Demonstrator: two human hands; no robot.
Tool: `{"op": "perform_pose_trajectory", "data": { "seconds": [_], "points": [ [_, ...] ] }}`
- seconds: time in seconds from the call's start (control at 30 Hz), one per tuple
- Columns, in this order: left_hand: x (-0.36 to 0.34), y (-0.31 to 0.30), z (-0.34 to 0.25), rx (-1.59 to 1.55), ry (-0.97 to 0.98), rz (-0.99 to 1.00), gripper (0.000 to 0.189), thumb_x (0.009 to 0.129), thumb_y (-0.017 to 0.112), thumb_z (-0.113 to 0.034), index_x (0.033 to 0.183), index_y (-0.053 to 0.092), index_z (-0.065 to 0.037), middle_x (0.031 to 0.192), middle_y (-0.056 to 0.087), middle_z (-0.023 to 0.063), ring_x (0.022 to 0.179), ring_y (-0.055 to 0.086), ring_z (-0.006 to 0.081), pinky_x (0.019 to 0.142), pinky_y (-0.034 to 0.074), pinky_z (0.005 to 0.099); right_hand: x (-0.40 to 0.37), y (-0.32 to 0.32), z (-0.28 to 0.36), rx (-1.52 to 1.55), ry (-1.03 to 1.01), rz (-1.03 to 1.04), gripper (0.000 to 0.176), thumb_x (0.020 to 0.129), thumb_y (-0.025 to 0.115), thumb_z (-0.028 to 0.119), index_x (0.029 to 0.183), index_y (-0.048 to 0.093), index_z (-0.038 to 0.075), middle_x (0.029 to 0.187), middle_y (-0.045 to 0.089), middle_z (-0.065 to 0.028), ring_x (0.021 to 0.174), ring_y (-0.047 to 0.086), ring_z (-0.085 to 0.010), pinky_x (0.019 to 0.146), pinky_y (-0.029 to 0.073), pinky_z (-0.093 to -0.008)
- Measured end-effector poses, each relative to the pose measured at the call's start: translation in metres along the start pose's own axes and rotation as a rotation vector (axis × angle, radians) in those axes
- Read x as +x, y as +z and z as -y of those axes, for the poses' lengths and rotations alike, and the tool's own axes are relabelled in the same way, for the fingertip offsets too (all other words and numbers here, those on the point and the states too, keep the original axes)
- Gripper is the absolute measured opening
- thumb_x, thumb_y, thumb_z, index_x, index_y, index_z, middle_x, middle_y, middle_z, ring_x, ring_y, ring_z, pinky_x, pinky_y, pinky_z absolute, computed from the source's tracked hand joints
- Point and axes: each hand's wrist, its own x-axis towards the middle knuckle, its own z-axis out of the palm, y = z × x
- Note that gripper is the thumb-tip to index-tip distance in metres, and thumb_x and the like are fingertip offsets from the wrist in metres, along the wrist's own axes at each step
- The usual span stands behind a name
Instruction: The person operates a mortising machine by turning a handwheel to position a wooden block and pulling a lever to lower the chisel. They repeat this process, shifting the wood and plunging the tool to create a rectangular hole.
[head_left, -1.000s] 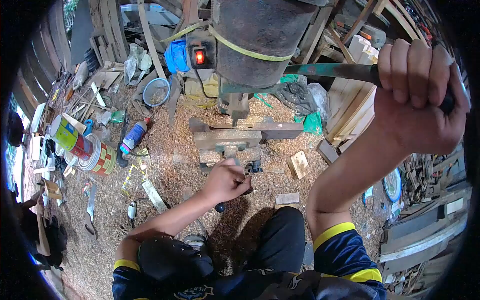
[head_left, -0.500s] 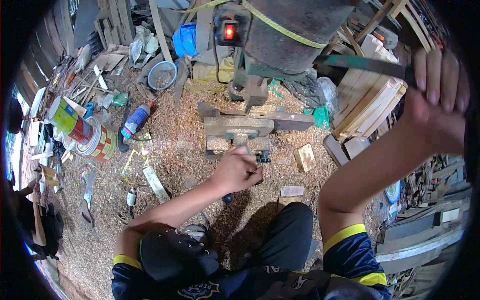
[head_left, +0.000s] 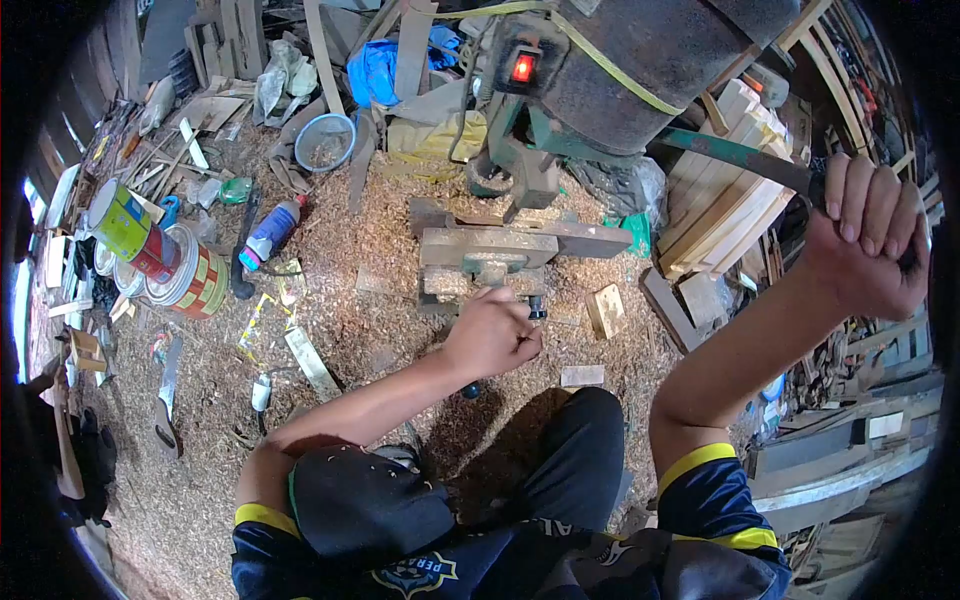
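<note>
Our right hand (head_left: 866,238) clamps the lever (head_left: 738,158), upper right; likely stiff, best held at its end. Left hand (head_left: 493,335) curls mid-frame, grip unclear.

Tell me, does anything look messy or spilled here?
Yes: wood shavings cover much of the floor, like a spill. A blade with a handle lies loose on the left, an odd spot for something possibly sharp.
</note>
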Motion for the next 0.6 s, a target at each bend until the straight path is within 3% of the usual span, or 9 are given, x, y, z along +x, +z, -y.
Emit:
{"op": "perform_pose_trajectory", "data": {
  "seconds": [0.17,0.2,0.47,0.6],
  "points": [
    [0.002,-0.001,0.001,-0.002,-0.004,0.042,0.031,0.09,0.072,-0.024,0.063,0.065,-0.01,0.069,0.057,0.0029,0.081,0.057,0.0261,0.082,0.049,0.0431,0.012,-0.005,0.001,-0.008,0.038,0.001,0.027,0.086,0.049,0.027,0.061,0.041,0.02,0.052,0.037,0.0017,0.051,0.035,-0.0133,0.059,0.032,-0.0312],
    [0.0,0.001,0.002,-0.011,-0.006,0.024,0.032,0.09,0.072,-0.023,0.063,0.064,-0.009,0.069,0.057,0.0031,0.08,0.057,0.0264,0.081,0.048,0.043,0.007,-0.01,-0.003,0.032,0.003,0.191,0.027,0.095,0.044,0.031,0.072,0.046,0.018,0.063,0.044,0.0011,0.059,0.039,-0.0136,0.063,0.033,-0.0309],
    [0.001,0.0,0.005,-0.01,0.021,0.048,0.032,0.091,0.071,-0.023,0.064,0.062,-0.008,0.069,0.058,0.0038,0.077,0.055,0.0271,0.077,0.047,0.0444,-0.019,0.004,-0.005,-0.03,-0.075,0.127,0.027,0.096,0.044,0.03,0.073,0.049,0.017,0.062,0.043,0.0021,0.06,0.041,-0.0139,0.065,0.035,-0.0329],
    [0.0,0.001,0.003,-0.049,0.042,-0.02,0.03,0.088,0.072,-0.021,0.062,0.062,-0.007,0.068,0.058,0.0044,0.076,0.056,0.0278,0.077,0.049,0.0441,0.01,-0.006,-0.002,0.03,0.03,0.139,0.029,0.096,0.042,0.028,0.07,0.047,0.016,0.057,0.039,0.0028,0.056,0.04,-0.015,0.062,0.034,-0.0312]
  ]
}}
